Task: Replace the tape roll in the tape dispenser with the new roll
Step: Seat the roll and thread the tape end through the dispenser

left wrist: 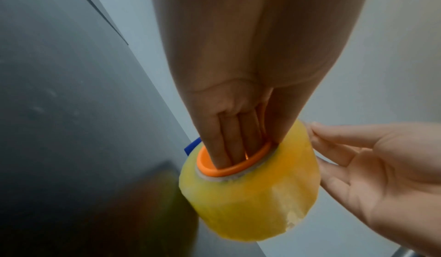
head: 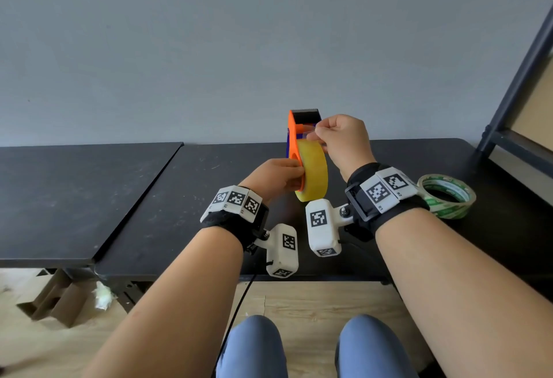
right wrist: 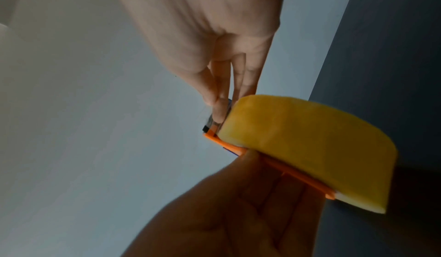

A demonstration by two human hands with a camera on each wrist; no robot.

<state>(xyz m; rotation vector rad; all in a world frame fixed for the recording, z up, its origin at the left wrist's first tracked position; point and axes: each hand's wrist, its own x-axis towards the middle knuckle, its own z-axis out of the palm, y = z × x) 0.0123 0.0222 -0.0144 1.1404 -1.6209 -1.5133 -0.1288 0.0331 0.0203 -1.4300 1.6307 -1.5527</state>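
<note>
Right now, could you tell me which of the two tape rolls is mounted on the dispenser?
The yellow roll, on the orange dispenser; the green-printed roll lies flat on the table.

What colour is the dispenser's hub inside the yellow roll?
Orange hub; clearest in the left wrist view.

left of hands: bare black tabletop [head: 89, 198] out to its left edge, open to reach across
seam: line where two table panels meet [head: 140, 202], flat, no block
centre: orange tape dispenser [head: 294, 129] with yellow roll [head: 314, 168] held above the table, left hand [head: 275, 177] and right hand [head: 341, 141] crowded on both sides of it
right: green-printed tape roll [head: 447, 196] flat on the table just beside the right wrist
far right: dark shelf frame [head: 514, 78] closes that side
behind: plain wall [head: 209, 48]
</note>
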